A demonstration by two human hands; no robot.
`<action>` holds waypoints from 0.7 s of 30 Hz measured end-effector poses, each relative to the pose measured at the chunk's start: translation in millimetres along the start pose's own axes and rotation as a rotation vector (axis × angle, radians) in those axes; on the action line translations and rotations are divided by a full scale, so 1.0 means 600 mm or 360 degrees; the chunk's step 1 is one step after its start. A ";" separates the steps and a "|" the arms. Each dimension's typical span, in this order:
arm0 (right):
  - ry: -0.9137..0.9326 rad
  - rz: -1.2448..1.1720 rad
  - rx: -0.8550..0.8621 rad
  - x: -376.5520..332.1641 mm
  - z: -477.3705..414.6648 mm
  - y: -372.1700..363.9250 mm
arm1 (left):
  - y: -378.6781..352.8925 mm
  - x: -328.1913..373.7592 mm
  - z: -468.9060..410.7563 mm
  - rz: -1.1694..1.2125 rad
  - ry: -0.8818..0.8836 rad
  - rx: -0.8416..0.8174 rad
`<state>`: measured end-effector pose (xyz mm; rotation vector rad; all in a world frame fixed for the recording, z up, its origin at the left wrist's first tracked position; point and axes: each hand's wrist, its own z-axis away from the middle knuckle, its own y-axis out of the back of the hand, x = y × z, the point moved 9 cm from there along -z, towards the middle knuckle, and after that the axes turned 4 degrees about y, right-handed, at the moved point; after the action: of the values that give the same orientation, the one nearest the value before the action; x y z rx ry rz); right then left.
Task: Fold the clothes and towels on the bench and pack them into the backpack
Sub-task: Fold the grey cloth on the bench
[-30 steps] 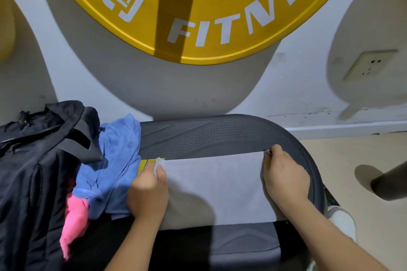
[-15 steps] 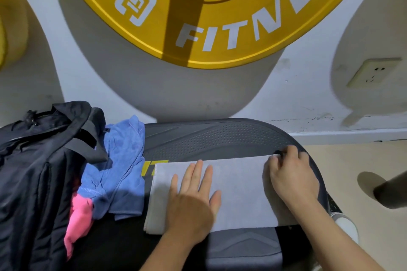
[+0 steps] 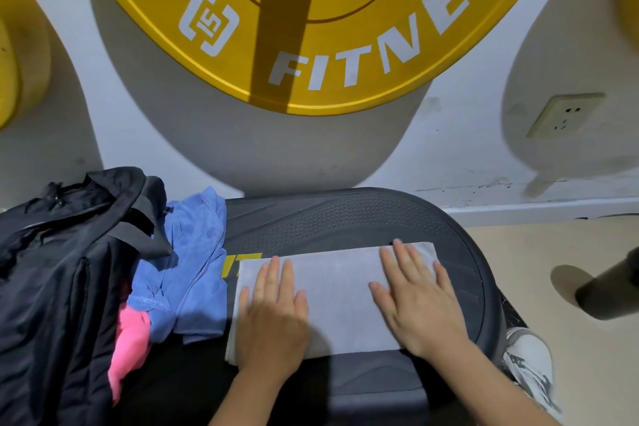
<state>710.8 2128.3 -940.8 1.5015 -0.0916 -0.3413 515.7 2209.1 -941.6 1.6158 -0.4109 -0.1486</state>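
A grey towel, folded into a long rectangle, lies flat on the dark grey bench. My left hand presses flat on the towel's left part, fingers spread. My right hand lies flat on its right part, palm down. Neither hand grips anything. A crumpled blue towel and a pink cloth lie left of the grey towel. The black backpack stands at the far left, against the blue towel.
A white wall with a big yellow fitness sign rises behind the bench. A wall socket is at the right. My white shoe rests on the beige floor beside the bench, and a dark post stands further right.
Both hands let go of the towel's far edge after folding it over. The left hand flattened first, then the right, and both now press on the folded towel.
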 end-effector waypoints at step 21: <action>-0.0069 -0.0060 -0.0016 0.007 0.005 0.002 | 0.052 -0.098 0.001 0.0836 0.1010 -0.0256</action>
<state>714.0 2124.5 -940.2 1.4875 -0.0960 -0.4043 455.6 2228.0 -919.6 1.2634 -0.3019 0.6957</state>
